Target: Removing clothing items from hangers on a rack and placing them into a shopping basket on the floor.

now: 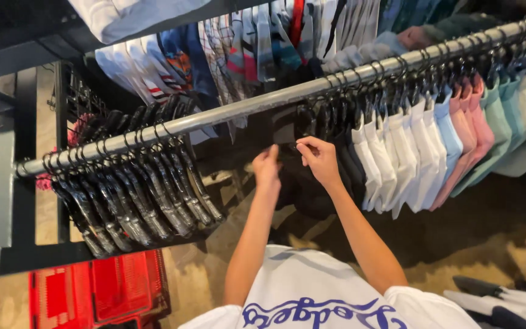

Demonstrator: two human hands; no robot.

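Shop rail [245,106] overhead, both hands — left [267,166], right [318,157] — pinching a black garment [302,183]; empty hangers [141,195] leftward

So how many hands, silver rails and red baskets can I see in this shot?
Hands: 2, the left hand and right hand, both at a black garment
Silver rail: 1
Red basket: 1
Total: 4

Empty black hangers [135,195] crowd the rail's [226,111] left; a red basket [101,289] sits below.
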